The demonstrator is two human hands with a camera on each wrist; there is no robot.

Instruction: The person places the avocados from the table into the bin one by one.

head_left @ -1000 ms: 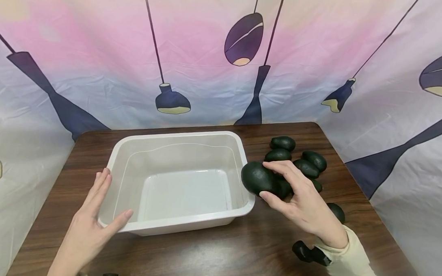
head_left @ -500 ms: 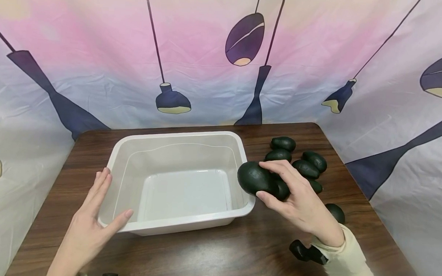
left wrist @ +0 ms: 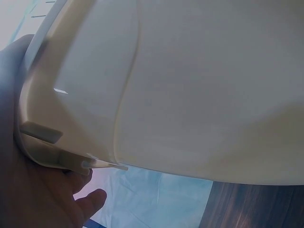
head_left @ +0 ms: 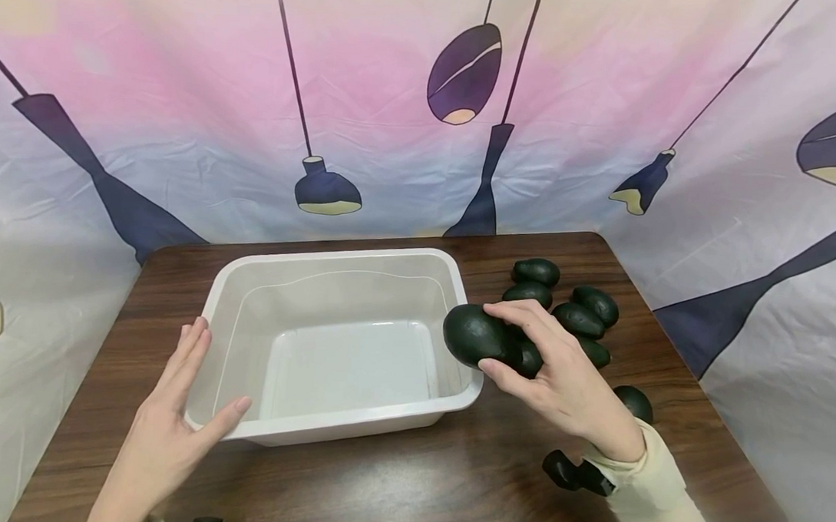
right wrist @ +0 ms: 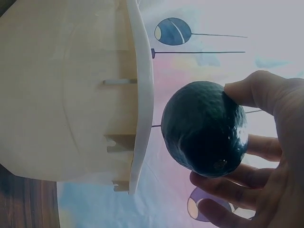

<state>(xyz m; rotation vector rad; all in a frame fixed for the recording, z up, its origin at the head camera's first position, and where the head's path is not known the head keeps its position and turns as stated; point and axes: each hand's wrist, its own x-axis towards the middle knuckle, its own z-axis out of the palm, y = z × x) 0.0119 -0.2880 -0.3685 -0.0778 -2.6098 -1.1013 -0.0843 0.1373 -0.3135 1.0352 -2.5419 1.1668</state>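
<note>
Lamp-printed cloth (head_left: 207, 158) hangs behind the brown table (head_left: 382, 482). Right of centre in the head view, the right hand (head_left: 559, 373) pinches a dark avocado (head_left: 480, 336) between thumb and fingertips, near a pale tub's (head_left: 343, 429) right rim; lower left, the left hand (head_left: 166, 421) lies straight-fingered against the tub.

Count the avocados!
7 clearly: one avocado in the right hand, two farthest back, three beside its knuckles, one by the sleeve. A dark bulge behind the first may be another.
</note>
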